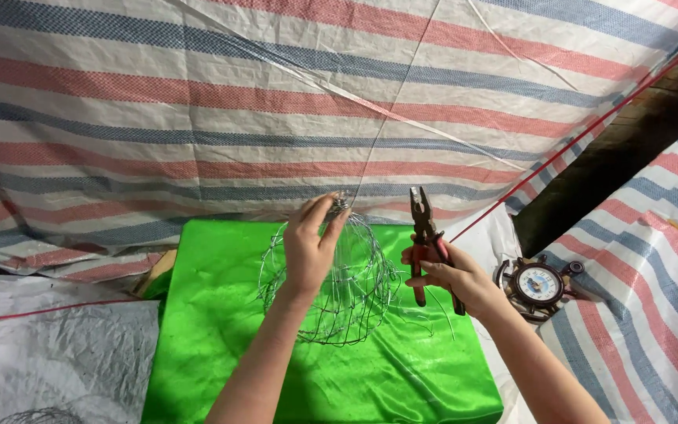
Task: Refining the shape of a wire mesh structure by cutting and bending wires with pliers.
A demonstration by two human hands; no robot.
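Two hands work over a bright green satin cloth (221,345) spread on a low surface, with a striped red, blue and white tarpaulin (198,102) hanging behind. The left hand (308,247) pinches the top of a dome-shaped wire cage (355,298), thumb and fingertips closed narrowly on the knot of wires at its crown, where a thin strand runs upward. The cage stands on the cloth, just under that hand and partly hidden by it. The right hand (453,275) is wrapped around the red handles of a pair of combination pliers (427,235), nose pointing up, beside the cage and not touching it; whether the tool's nose is parted is too small to tell. The step in hand looks like steadying the crown before tightening it. Bringing the pliers across would call for a firm left-hand pinch so the wires do not spring apart. A ship's-wheel clock (539,284) lies to the right.
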